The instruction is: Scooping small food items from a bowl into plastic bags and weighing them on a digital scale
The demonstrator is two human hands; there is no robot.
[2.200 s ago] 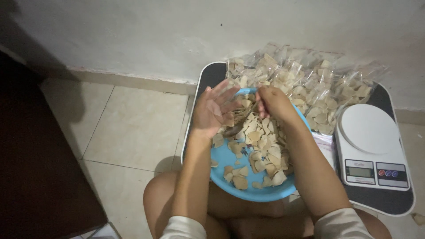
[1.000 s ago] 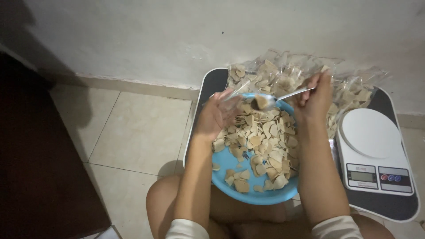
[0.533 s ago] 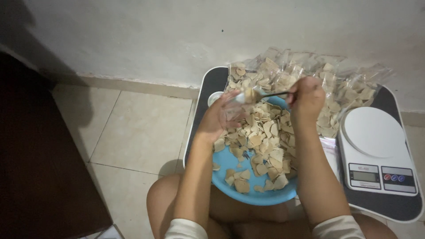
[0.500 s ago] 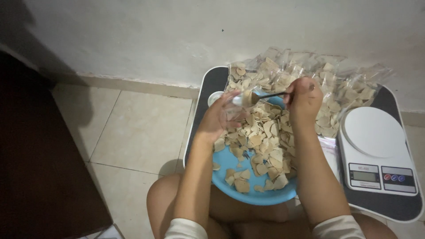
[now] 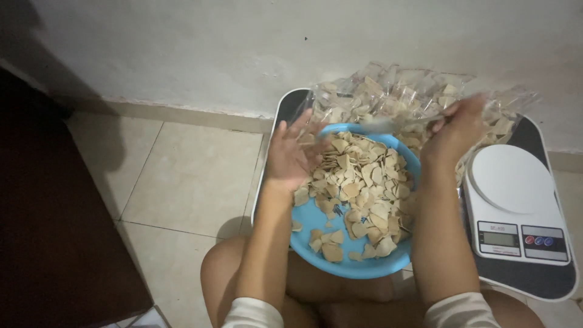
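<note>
My left hand (image 5: 290, 157) is raised over the left rim of a blue basin (image 5: 311, 217) and holds a small clear bag (image 5: 308, 119), which is blurred at the fingertips. In the basin lie several pale, flat chips (image 5: 359, 182). My right hand (image 5: 456, 130) hovers over the basin's far right edge, its fingers closed on a metal spoon (image 5: 388, 124). The spoon is blurred by motion and points left towards the bag. What the spoon carries cannot be made out.
A pile of clear bags filled with chips (image 5: 413, 94) lies behind the basin on a black tray (image 5: 284, 106). A white kitchen scale (image 5: 515, 200) stands at the right. The basin rests over my knees (image 5: 221, 267). Tiled floor (image 5: 182, 176) and a white wall (image 5: 243, 42) are at the left and behind.
My right hand has pulled the spoon back to the right, away from the bag. My left hand has stayed by the basin's left rim with its fingers spread wider.
</note>
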